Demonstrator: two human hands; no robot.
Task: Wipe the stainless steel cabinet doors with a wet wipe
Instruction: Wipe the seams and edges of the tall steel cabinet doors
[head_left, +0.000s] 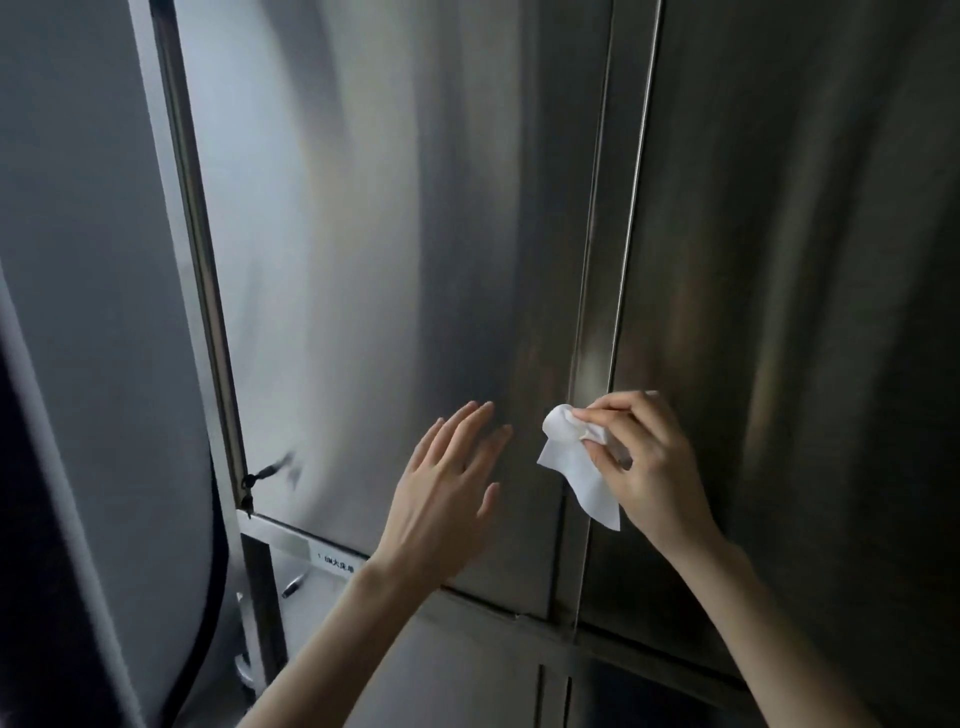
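Two tall stainless steel cabinet doors fill the view: a left door (395, 260) and a right door (789, 260), meeting at a vertical seam (597, 332). My right hand (644, 457) pinches a crumpled white wet wipe (576, 462) against the seam near the doors' lower end; part of the wipe hangs loose below the fingers. My left hand (447, 488) is held with straight, spread fingers at the lower part of the left door, holding nothing; I cannot tell whether it touches the steel.
A grey wall (88, 260) runs down the left side. A small black key (265, 473) sticks out at the left door's bottom corner. Below the doors is a steel ledge with a white label (337, 564) and lower cabinet panels (467, 670).
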